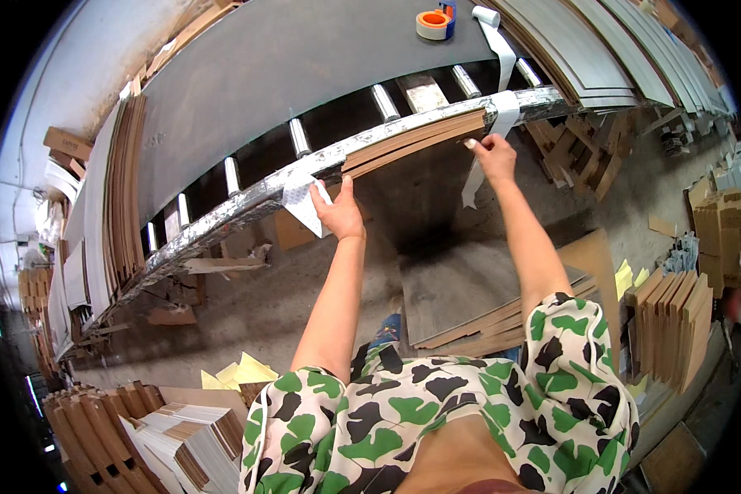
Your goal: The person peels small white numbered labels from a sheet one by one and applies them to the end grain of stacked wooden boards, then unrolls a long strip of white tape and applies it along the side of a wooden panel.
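A stack of thin brown-edged boards [416,144] stands upright against the silver rail in front of me, its dark front face falling into shadow. My left hand [337,212] is at the stack's left end; its thumb reaches the corner and its fingers are apart, over a white patterned sheet [298,204]. At the right end, my right hand [494,155] pinches thumb and fingertips together on the upper corner of the front board. Beside it a white strip [504,114] drapes over the rail and hangs down, its end near the right wrist.
Behind the rail [263,191], a large dark sheet [280,74] lies over metal rollers [384,103]. A tape roll with an orange core [433,25] rests on it. Panels [584,58] stack at far right, others [123,189] at left. Boards [461,292] lie near my feet; bundles [667,321] stand right.
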Tool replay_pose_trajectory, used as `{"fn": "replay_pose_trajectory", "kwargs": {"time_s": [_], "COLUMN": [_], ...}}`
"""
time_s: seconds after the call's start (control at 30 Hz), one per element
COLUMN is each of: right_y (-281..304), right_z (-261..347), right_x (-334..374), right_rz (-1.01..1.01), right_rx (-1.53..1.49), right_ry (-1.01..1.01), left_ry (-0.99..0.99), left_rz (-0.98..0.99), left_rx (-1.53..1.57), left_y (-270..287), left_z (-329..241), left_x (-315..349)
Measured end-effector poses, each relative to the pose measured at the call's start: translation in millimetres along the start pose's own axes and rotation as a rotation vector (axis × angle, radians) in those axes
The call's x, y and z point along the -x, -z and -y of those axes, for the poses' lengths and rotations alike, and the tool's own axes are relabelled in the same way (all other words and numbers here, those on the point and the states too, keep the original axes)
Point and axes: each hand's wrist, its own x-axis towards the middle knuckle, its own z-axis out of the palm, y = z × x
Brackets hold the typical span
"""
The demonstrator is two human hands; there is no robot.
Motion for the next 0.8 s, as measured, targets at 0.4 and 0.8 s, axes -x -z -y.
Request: {"fn": "replay_pose_trajectory", "kwargs": {"time_s": [0.4, 0.8], "right_y": [20, 28], "right_z": [61, 47], "right_x": [-7, 31], "right_rz": [0.406, 0.615], "right_rx": [-0.598, -0.495], "right_ry": [-0.194, -0.456], "left_ry": [0.233, 0.138], "left_rz": [0.343, 0.048], "left_rx": [0.363, 0.114], "left_y": [25, 13], "left_z": [-14, -4], "left_x": [4, -12]}}
